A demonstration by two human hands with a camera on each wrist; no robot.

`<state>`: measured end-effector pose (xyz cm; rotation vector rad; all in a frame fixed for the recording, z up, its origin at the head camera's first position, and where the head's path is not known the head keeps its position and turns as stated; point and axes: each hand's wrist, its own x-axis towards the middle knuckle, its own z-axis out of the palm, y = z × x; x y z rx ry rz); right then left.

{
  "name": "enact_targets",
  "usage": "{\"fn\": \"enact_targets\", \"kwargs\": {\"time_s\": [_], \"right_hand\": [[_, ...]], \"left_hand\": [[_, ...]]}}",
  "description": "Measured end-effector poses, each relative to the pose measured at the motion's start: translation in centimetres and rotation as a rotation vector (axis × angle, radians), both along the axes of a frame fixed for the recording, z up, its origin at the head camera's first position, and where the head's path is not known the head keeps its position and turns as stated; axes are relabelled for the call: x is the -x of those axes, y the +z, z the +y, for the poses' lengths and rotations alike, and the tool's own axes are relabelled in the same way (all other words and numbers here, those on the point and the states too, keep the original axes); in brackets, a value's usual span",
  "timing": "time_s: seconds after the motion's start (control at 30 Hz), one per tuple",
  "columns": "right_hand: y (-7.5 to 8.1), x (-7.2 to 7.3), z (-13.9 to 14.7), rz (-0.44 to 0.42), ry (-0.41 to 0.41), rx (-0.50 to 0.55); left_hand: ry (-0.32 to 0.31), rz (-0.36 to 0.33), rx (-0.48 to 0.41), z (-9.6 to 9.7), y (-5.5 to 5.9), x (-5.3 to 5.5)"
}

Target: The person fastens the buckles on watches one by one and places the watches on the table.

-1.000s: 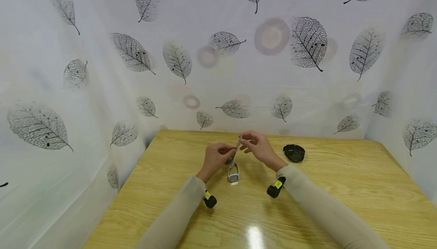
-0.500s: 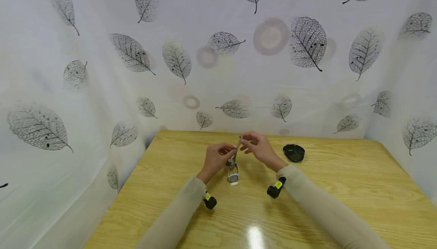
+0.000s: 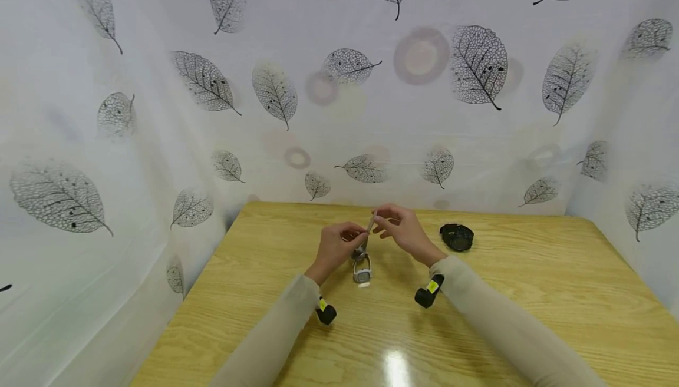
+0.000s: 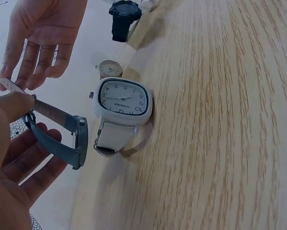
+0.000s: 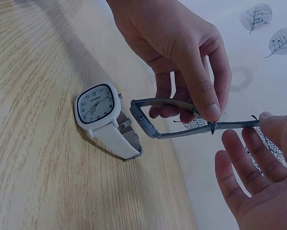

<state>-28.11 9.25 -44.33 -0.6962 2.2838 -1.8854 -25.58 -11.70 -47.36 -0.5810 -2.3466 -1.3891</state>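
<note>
A grey watch (image 4: 81, 141), its strap looped through the buckle, is held up between both hands in the wrist views. My left hand (image 3: 338, 244) pinches the strap by the buckle between thumb and finger. The strap's free end (image 5: 236, 125) is pinched by the thumb and finger of my right hand (image 3: 405, 231). Under the hands, a white square-faced watch (image 5: 97, 108) with its band fastened stands on the table, close to the grey one but apart from it.
A black watch (image 3: 457, 238) lies right of my right hand on the wooden table (image 3: 530, 293). A small round watch face (image 4: 110, 68) shows beside the white watch in the left wrist view. Behind the table hangs a leaf-patterned curtain (image 3: 339, 122).
Both hands stay almost in place with their hold on the strap. Only a slight shift of the grey watch beneath the left fingers shows.
</note>
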Motion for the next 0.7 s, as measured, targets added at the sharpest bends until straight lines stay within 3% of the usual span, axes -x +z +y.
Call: {"fn": "enact_targets", "kwargs": {"time_s": [0.4,0.7], "right_hand": [[-0.27,0.24,-0.6,0.016,-0.002,0.003],[-0.19,0.12,-0.61,0.027,-0.008,0.001]], "left_hand": [[0.005,-0.025,-0.01,0.26,0.25,-0.13],[-0.006,-0.127,-0.066,-0.2,-0.18,0.03]]}}
